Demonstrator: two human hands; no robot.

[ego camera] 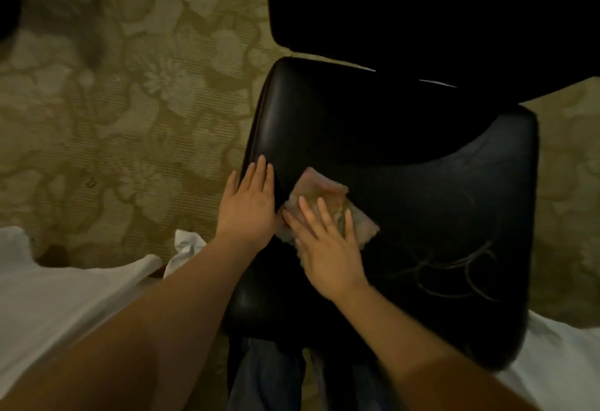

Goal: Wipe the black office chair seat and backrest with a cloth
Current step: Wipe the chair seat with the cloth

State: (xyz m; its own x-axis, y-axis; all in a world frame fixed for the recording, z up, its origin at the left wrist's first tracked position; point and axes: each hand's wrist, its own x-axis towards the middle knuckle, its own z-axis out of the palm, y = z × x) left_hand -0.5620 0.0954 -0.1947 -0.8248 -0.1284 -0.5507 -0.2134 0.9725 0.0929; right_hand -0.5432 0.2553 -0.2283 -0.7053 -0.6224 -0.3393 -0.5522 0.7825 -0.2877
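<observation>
The black office chair seat (pixel 406 183) fills the middle of the view, glossy, with pale wipe streaks at its lower right. Its backrest (pixel 422 14) rises dark at the top. A crumpled beige cloth (pixel 328 198) lies on the left part of the seat. My right hand (pixel 328 248) presses flat on the cloth, fingers spread. My left hand (pixel 248 206) rests flat on the seat's left edge, fingers straight, beside the cloth, holding nothing.
A patterned olive carpet (pixel 130 102) surrounds the chair. White fabric (pixel 65 297) lies at the lower left and lower right (pixel 558 362). A crumpled white piece (pixel 186 248) sits by my left forearm. Blue trouser legs (pixel 269 378) show below the seat.
</observation>
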